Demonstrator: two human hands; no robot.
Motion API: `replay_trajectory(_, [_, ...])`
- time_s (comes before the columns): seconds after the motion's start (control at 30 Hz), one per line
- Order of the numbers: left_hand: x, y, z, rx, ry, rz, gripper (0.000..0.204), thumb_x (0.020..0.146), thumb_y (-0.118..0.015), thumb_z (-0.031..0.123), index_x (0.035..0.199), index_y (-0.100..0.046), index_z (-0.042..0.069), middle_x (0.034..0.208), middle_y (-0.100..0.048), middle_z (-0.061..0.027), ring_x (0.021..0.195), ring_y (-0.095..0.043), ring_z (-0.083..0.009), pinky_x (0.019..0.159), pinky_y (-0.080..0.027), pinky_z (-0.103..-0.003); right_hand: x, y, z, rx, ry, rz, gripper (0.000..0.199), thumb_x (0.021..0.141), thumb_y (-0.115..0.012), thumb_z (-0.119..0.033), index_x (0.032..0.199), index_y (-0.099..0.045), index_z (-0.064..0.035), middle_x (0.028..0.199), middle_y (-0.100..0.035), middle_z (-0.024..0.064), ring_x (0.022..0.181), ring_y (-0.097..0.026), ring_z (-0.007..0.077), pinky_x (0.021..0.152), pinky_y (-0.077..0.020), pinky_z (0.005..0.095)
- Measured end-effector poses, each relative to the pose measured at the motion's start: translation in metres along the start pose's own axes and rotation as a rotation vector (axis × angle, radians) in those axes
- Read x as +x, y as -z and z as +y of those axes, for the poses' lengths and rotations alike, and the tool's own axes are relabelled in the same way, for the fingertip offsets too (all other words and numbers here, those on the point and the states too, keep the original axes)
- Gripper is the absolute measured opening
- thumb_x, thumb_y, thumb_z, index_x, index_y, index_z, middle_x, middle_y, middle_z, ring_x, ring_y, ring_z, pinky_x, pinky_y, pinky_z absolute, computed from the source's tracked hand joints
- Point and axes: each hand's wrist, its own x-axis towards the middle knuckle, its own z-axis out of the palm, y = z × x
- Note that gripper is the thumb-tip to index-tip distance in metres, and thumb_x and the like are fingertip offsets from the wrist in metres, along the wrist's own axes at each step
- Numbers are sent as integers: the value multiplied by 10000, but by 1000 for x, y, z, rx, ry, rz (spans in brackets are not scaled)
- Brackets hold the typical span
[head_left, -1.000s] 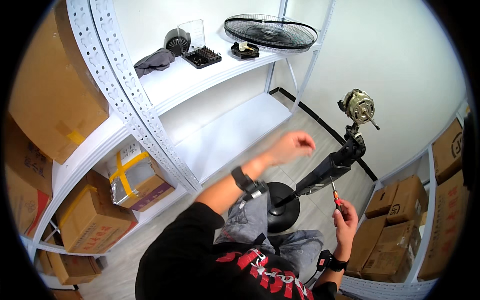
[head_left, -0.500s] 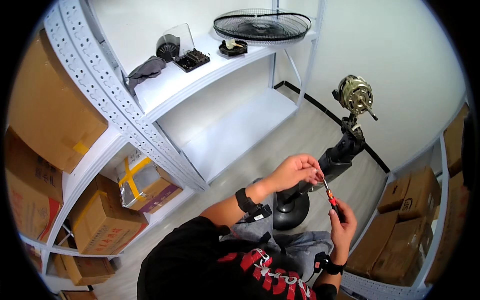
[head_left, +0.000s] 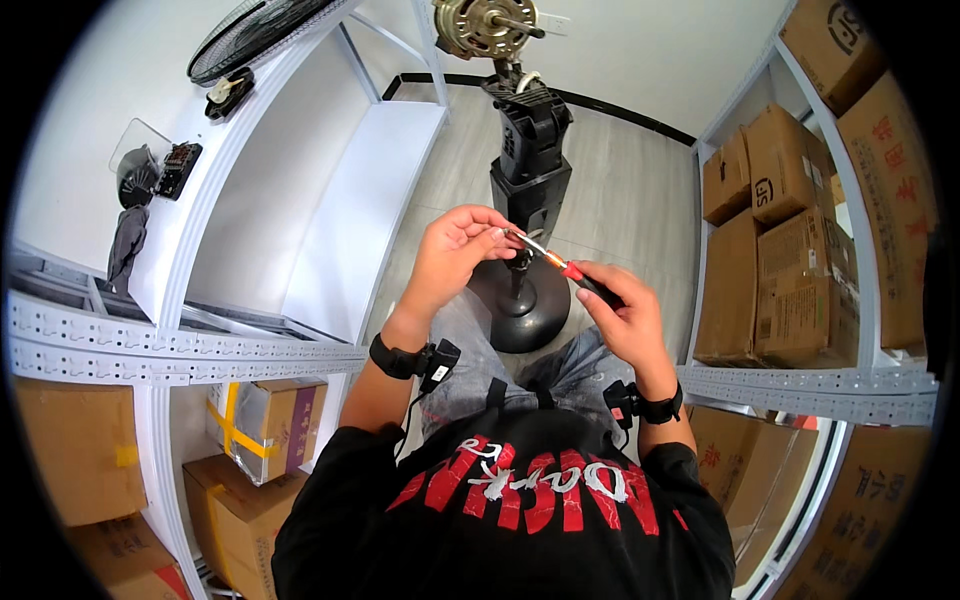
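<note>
screwdriver (head_left: 560, 263): I see my right hand (head_left: 622, 318) gripping handle, shaft running to 10 o'clock
left hand (head_left: 452, 255): pinching its tip

Screwdriver (head_left: 560, 262) has a shiny metal shaft with a red and black plastic grip, the fan stand (head_left: 527, 180) looks like matt black plastic, motor (head_left: 487, 22) bare brassy metal, boxes (head_left: 795, 230) plain cardboard.

- Your left hand (head_left: 455, 250) and right hand (head_left: 625, 315) meet at the screwdriver (head_left: 560, 263), in front of the fan stand (head_left: 527, 180).
- Boxes (head_left: 790, 230) fill the shelving on your right.
- The fan guard (head_left: 262, 35) lies on the left shelf's (head_left: 200, 230) top.
</note>
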Motion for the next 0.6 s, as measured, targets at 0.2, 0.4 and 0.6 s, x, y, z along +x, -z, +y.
replay_trajectory(0.2, [2, -3, -2, 59, -12, -19, 128, 972, -562, 23, 1078, -607, -32, 1031, -698, -160, 967, -694, -216, 841, -578, -319, -2, 6, -2, -75, 41, 10, 300, 841, -694, -60, 1141, -688, -60, 738, -577, 82, 631, -526, 196, 590, -425, 305])
replay_trajectory(0.4, [1, -4, -11, 155, -6, -13, 128, 968, -557, 18, 1070, -593, -50, 1020, -690, -148, 947, -692, -189, 814, -571, -282, -7, 5, -3, -204, 79, 12, 295, 827, -698, -68, 1121, -684, -73, 746, -578, 97, 628, -549, 254, 582, -446, 338])
replay_trajectory(0.6, [-1, -2, -13, 171, 123, -7, 134, 969, -556, 20, 1080, -596, -43, 1000, -696, -148, 926, -701, -203, 812, -574, -287, -14, 4, -3, -293, 110, 5, 304, 817, -696, -72, 1120, -682, -92, 759, -580, 95, 661, -575, 280, 594, -466, 366])
